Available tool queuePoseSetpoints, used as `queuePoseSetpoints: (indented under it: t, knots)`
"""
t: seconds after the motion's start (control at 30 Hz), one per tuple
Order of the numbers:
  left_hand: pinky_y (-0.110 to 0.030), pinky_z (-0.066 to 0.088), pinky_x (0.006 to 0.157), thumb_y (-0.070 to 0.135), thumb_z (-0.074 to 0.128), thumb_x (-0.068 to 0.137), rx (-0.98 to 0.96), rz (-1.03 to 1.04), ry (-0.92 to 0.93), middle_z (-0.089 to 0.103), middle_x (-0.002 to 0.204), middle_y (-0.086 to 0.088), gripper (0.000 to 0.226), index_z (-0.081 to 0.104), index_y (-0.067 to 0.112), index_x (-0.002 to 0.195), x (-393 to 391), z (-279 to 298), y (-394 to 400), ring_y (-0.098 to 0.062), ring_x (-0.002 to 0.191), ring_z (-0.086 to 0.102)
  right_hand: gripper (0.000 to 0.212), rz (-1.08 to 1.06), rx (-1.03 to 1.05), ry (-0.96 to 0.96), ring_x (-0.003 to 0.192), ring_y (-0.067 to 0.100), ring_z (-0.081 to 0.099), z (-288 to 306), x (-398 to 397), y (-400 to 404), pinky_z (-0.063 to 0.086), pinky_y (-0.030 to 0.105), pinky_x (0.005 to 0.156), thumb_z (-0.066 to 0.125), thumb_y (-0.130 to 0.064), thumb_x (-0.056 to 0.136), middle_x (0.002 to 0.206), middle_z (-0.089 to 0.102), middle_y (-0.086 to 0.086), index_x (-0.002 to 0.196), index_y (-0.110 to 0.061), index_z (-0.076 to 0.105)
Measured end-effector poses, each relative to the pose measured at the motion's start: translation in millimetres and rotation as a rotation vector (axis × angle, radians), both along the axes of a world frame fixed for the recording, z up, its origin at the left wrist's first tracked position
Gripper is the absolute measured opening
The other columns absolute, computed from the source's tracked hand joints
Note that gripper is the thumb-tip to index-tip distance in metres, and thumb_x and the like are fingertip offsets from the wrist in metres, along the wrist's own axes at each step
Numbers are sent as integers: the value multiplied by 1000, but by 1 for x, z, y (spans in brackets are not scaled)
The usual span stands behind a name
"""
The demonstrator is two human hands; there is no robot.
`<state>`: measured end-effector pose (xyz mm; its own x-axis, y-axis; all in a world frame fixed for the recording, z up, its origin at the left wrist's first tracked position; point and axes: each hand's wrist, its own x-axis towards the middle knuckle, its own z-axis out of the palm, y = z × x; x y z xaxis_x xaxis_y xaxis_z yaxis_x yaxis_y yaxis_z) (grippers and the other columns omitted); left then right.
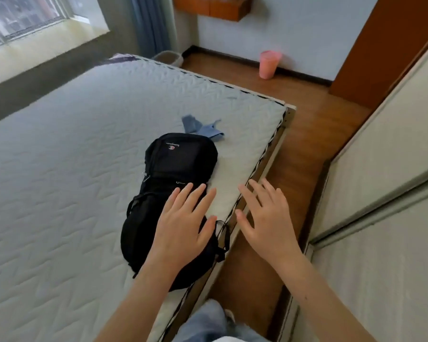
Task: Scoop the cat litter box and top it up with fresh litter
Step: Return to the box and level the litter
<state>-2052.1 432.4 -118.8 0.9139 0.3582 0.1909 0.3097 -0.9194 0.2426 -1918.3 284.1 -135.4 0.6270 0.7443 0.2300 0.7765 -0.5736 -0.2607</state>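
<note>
Standing at the side of a bare quilted white mattress point(72, 169), a person held both hands out, palms down and fingers straight and spread apart, gripping nothing. The left hand point(185, 223) hovered over the near end of a black fabric backpack point(173, 193) that lay on the mattress close to its right edge; whether the palm touched the backpack could not be told. The right hand point(265, 218) was beside it, out past the mattress edge above the brown wooden floor point(307, 134). A crumpled blue cloth point(203, 129) lay on the mattress just beyond the backpack's far end. At the mattress's far corner, on the floor under a grey-blue curtain point(153, 23), sat what appeared to be a pale grey litter box point(168, 57), mostly hidden and blurred. A pink plastic bin point(269, 64) stood against the wall beyond the mattress, well apart from the box. Light blue jeans point(208, 324) showed below the arms, beside the mattress's near edge.
</note>
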Motion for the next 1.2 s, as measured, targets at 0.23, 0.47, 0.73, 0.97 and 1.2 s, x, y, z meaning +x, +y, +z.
queuePoseSetpoints:
  t: [0.23, 0.47, 0.73, 0.97, 1.2]
  knots:
    - [-47, 30, 116, 44, 35, 98, 11, -238, 36, 51, 143, -2, 52, 47, 22, 143, 118, -11, 3, -26, 138, 41, 49, -232, 33, 31, 137, 23, 36, -11, 76, -29, 31, 49, 111, 40, -41, 95, 141, 50, 2, 138, -21, 48]
    - [-46, 24, 118, 50, 21, 101, 10, -426, 72, 45, 149, -1, 55, 39, 26, 147, 231, -16, 32, -25, 142, 34, 50, -434, -7, 36, 137, 21, 38, -6, 162, -17, 34, 48, 110, 40, -41, 96, 141, 50, 2, 141, -21, 45]
    - [-44, 28, 116, 47, 28, 99, -19, -552, 40, 51, 144, -3, 54, 46, 23, 144, 353, -4, 57, -27, 138, 40, 52, -565, 36, 83, 132, 18, 43, 5, 256, -9, 38, 43, 107, 34, -44, 97, 138, 51, -2, 142, -20, 42]
    - [-44, 33, 112, 45, 31, 97, -52, -537, 39, 57, 137, -3, 53, 52, 20, 139, 454, -25, 52, -28, 132, 48, 50, -601, 16, 125, 134, 16, 41, -7, 356, -12, 39, 43, 107, 42, -42, 97, 141, 49, -4, 144, -24, 38]
    - [-41, 36, 110, 46, 29, 99, 3, -527, 60, 58, 134, -1, 52, 53, 20, 137, 593, -12, 38, -25, 129, 49, 54, -575, 107, 149, 135, 13, 40, 0, 497, -24, 39, 35, 110, 43, -43, 97, 146, 44, -5, 147, -27, 32]
